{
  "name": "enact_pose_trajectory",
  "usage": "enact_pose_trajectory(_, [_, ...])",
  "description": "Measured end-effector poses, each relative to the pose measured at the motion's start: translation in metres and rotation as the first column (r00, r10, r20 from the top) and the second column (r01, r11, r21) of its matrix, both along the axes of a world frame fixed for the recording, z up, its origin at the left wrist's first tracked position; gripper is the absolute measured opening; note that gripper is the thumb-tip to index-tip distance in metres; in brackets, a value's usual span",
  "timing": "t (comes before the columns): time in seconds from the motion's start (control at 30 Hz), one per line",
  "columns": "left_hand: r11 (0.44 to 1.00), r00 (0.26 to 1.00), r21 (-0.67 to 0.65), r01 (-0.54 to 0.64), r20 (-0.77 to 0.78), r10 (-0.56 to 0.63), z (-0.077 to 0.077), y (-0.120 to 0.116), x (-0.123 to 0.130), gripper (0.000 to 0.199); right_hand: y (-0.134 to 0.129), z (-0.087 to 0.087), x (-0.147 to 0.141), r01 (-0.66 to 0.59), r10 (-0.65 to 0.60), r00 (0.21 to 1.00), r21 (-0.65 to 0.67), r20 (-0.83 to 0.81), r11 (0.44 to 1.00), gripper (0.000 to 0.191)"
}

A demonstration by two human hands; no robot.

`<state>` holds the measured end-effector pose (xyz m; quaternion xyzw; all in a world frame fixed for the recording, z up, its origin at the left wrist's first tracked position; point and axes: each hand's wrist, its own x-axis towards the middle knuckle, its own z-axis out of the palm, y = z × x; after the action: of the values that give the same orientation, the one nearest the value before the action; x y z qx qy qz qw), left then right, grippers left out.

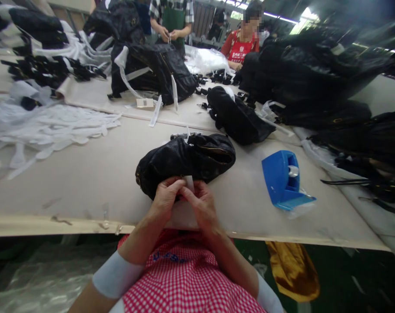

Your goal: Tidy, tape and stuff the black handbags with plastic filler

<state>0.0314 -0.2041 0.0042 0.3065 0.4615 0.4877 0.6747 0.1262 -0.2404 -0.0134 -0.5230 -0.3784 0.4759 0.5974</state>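
A black leather bag lies on its side at the table's front, its zipped opening partly agape at the right. Against its near edge, my left hand is closed in a pinch beside a small white strip. My right hand is closed too, its thumb and fingers gripping that strip from the right. The two hands nearly touch. What the left fingertips pinch is hidden by the fingers and the bag.
A blue tape dispenser stands to the right. Behind lies another black bag; black bags are piled at the right. White strips spread over the left side of the table. Two people work across it.
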Motion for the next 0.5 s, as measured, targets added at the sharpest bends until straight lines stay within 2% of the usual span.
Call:
enact_pose_trajectory(0.1, [1.000,1.000,-0.024,0.006,0.028,-0.005,0.001,0.000,0.001,0.021,0.001,-0.002,-0.011,0.049,-0.054,0.975,-0.029,-0.216,0.998,0.033])
enact_pose_trajectory(0.2, [0.999,0.999,-0.043,0.011,0.038,-0.009,0.003,0.000,0.002,0.022,0.000,-0.006,-0.016,0.097,-0.096,0.942,-0.014,-0.321,0.995,0.031])
enact_pose_trajectory(0.5, [0.996,0.998,-0.074,-0.043,0.045,0.046,0.010,-0.004,0.009,0.020,0.000,-0.025,-0.015,0.217,-0.185,0.943,0.091,-0.278,0.972,0.022])
